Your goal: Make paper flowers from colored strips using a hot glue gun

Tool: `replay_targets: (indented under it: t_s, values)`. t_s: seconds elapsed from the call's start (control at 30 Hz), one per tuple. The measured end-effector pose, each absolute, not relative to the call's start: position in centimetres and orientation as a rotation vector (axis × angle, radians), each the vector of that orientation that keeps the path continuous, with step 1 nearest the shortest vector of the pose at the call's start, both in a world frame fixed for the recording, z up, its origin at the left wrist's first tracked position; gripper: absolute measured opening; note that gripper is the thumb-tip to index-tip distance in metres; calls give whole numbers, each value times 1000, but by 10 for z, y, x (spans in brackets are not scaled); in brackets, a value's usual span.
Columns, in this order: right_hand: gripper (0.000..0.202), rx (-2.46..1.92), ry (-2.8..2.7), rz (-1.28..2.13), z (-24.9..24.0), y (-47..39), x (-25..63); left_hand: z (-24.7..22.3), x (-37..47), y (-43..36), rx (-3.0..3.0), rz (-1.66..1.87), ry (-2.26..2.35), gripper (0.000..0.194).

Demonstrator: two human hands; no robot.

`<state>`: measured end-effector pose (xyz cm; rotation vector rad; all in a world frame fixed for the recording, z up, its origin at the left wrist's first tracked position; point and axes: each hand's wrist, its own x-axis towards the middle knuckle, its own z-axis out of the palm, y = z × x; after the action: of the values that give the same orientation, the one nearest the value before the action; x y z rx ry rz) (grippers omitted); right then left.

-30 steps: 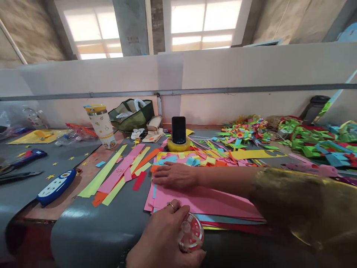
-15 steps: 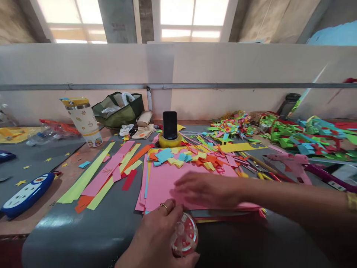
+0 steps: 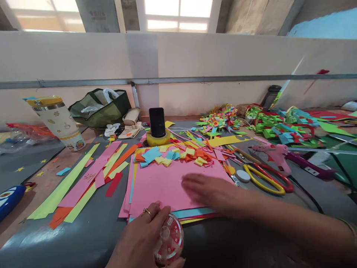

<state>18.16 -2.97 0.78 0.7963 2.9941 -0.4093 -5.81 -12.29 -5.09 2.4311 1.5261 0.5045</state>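
My left hand [image 3: 138, 236] is closed around a round, flat spool [image 3: 170, 238] with a clear rim and a red printed face, at the near edge of a paper stack. Pink paper [image 3: 156, 184] tops this stack, with blue, red and yellow sheets showing underneath. Over its right part lies my right hand [image 3: 205, 190], fingers stretched out and slightly blurred, with nothing visible in them. Whether the palm touches the sheet, I cannot tell. Small coloured paper scraps [image 3: 167, 156] are strewn along the stack's far edge.
Paper strips [image 3: 83, 178] lie to the left, beside a tumbler [image 3: 60, 124]. A phone [image 3: 157, 123] stands on a yellow tape roll [image 3: 158, 139]. On the right are yellow-handled scissors [image 3: 263, 180], a white cap [image 3: 243, 175], a pink glue gun [image 3: 275, 154] and paper decorations [image 3: 290, 126].
The view has turned to the right. My right hand has slid rightward over the pink paper, and the scissors and white cap now show beyond my arm. My left hand still holds the spool.
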Motion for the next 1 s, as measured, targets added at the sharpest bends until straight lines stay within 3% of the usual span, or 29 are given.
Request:
replay_targets:
  t_s: [0.1, 0.23, 0.37, 0.5, 0.67, 0.87, 1.0]
  values:
    - [39, 1034, 3006, -261, 6, -24, 186, -46, -54, -123, 2403, 524, 1540, 77]
    - [39, 646, 3071, -292, 13, -29, 173, -33, -47, -124, 2311, 459, 1584, 76]
    - [26, 912, 2977, -121, 23, -34, 166, -17, -58, -127, 2191, 524, 1574, 80]
    - [24, 893, 3078, -308, 21, -49, 163, -10, -82, -114, 2142, 772, 1663, 83]
    - [44, 1079, 3198, -276, 12, -61, 138, -12, -90, -80, 2248, 624, 1669, 87]
    - [16, 884, 3084, -319, 21, -48, 105, -15, -102, -77, 2247, 586, 1567, 97]
    - [31, 1099, 2997, -462, 19, -41, 90, -20, -118, -96, 2091, 686, 1615, 102]
